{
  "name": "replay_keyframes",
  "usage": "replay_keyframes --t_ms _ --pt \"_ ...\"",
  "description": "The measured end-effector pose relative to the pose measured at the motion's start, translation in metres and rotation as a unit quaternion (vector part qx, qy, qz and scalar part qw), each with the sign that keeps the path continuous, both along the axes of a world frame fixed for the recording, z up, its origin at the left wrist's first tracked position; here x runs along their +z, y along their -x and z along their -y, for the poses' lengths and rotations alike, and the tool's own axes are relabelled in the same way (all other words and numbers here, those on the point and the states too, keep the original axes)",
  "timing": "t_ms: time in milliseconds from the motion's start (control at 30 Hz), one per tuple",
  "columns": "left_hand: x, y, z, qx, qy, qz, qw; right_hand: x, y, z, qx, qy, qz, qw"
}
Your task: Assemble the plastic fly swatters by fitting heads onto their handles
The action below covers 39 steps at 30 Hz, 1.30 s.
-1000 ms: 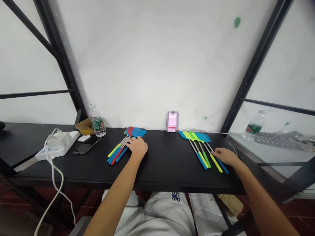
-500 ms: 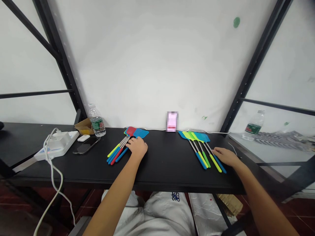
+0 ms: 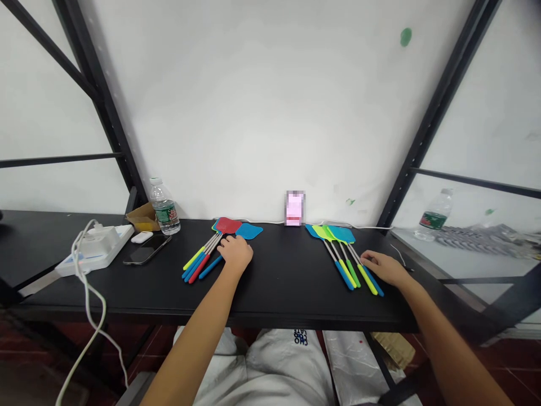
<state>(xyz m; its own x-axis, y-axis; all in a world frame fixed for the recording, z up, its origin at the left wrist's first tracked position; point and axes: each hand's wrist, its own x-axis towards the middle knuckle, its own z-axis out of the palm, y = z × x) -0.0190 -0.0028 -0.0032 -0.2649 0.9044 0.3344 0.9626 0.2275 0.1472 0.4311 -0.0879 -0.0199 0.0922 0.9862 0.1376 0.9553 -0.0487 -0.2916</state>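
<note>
My left hand (image 3: 235,252) is closed over the shaft of a blue fly swatter. Its head (image 3: 249,231) is fanned out to the right of a pile of swatters (image 3: 202,259), and its blue handle (image 3: 210,267) lies to the hand's left. A red swatter head (image 3: 228,225) tops that pile. My right hand (image 3: 382,266) lies flat with its fingers resting on the handles of a second bunch of swatters (image 3: 347,269). That bunch's blue and green heads (image 3: 332,232) point toward the wall.
All of this lies on a black table (image 3: 287,287). At the left are a water bottle (image 3: 163,207), a small cardboard box (image 3: 141,217), a phone (image 3: 146,251) and a white power strip (image 3: 95,248) with a hanging cable (image 3: 91,304). A pink object (image 3: 295,207) leans on the wall. Black rack posts flank the table.
The blue swatter under my left hand has swung out to the right of the pile. My right hand has stayed on the right bunch's handles.
</note>
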Motion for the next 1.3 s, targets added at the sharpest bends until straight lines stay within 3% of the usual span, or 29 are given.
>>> replay_keyframes --t_ms 1300 --pt "0.005 -0.001 0.002 -0.007 0.02 -0.005 1.0 -0.009 0.015 -0.002 0.009 -0.031 0.052 0.998"
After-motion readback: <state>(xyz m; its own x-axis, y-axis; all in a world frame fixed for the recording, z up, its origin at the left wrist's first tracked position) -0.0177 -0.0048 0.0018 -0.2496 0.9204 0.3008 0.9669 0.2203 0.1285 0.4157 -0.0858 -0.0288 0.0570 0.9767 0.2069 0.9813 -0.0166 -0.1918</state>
